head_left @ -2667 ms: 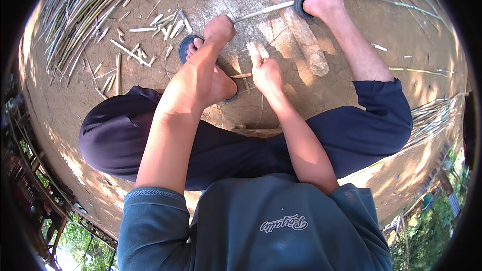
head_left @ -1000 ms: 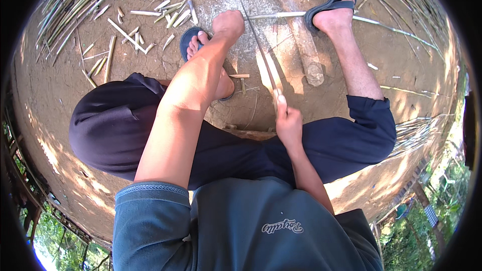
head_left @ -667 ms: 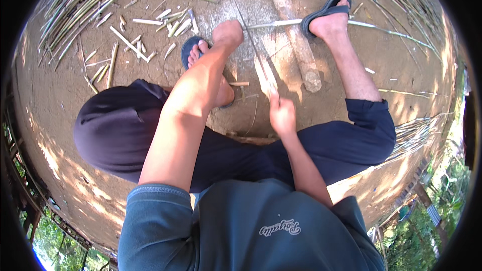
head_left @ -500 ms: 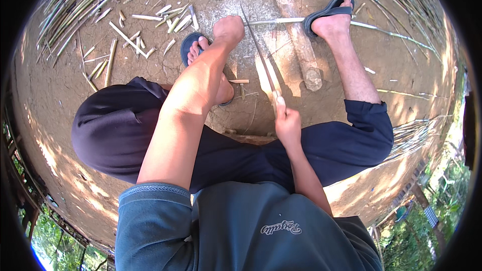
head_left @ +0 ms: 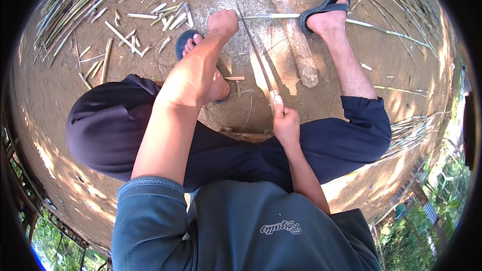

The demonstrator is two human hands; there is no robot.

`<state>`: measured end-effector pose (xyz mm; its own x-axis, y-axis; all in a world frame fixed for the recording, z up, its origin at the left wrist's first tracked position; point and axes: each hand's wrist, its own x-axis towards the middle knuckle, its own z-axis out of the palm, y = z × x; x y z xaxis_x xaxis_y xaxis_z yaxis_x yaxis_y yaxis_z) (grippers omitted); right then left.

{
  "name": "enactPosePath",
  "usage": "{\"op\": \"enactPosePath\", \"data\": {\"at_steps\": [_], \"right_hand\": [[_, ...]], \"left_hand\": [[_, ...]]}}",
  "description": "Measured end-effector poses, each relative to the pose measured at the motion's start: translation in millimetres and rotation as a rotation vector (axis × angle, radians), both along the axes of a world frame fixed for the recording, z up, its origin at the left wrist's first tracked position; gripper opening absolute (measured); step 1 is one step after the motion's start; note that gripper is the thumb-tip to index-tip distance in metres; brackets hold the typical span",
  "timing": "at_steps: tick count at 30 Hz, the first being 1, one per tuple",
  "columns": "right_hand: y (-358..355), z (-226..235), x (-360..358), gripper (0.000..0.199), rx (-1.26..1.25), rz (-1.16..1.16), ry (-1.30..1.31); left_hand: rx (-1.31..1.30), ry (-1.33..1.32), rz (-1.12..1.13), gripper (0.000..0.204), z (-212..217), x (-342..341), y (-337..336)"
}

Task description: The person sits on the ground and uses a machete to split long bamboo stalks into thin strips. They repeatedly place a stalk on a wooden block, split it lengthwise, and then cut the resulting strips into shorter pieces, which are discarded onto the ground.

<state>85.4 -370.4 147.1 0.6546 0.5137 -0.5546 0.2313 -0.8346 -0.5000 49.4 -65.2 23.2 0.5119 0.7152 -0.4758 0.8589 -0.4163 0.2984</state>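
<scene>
Over the dirt ground [head_left: 75, 120], our right hand [head_left: 285, 124] was wrapped tight around the handle of a long knife [head_left: 256, 52]. The blade pointed away from us. Our left hand [head_left: 223, 21] was curled shut on a thin stick [head_left: 273, 16] that lay across, under our right sandal [head_left: 321, 7].

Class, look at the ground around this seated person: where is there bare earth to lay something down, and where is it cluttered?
Bare earth lies between the log and the right shin, and left of the dark trouser knee. Crowded: cut bamboo pieces beyond the left hand, strip bundles at the far left, and the long blade the right hand holds.
</scene>
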Motion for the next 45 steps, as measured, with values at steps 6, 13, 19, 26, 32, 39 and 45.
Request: {"op": "enactPosePath", "data": {"at_steps": [6,13,19,26,32,39,45], "right_hand": [[-16,-2,1,0.068,0.005,0.029,-0.076],[-37,72,16,0.056,0.255,-0.286,0.451],[-49,138,81,0.025,0.384,-0.340,0.914],[-81,123,90,0.028,0.277,-0.655,1.512],[-56,43,62,0.025,0.320,-0.780,1.573],[-62,66,53,0.011,0.318,-0.803,1.635],[-73,43,49,0.017,0.310,-0.851,1.493]], "left_hand": [[0.035,0.011,-0.040,0.026,-3,0,-5],[0.233,-0.266,-0.002,0.020,-18,-15,-15],[0.444,-0.399,-0.022,0.026,-23,-30,-28],[0.425,-0.366,-0.032,0.038,-15,-41,-33],[0.341,-0.434,-0.090,0.032,-22,-51,-23],[0.257,-0.487,-0.058,0.025,-10,-51,-14],[0.237,-0.455,-0.084,0.025,-8,-43,-16]]}}
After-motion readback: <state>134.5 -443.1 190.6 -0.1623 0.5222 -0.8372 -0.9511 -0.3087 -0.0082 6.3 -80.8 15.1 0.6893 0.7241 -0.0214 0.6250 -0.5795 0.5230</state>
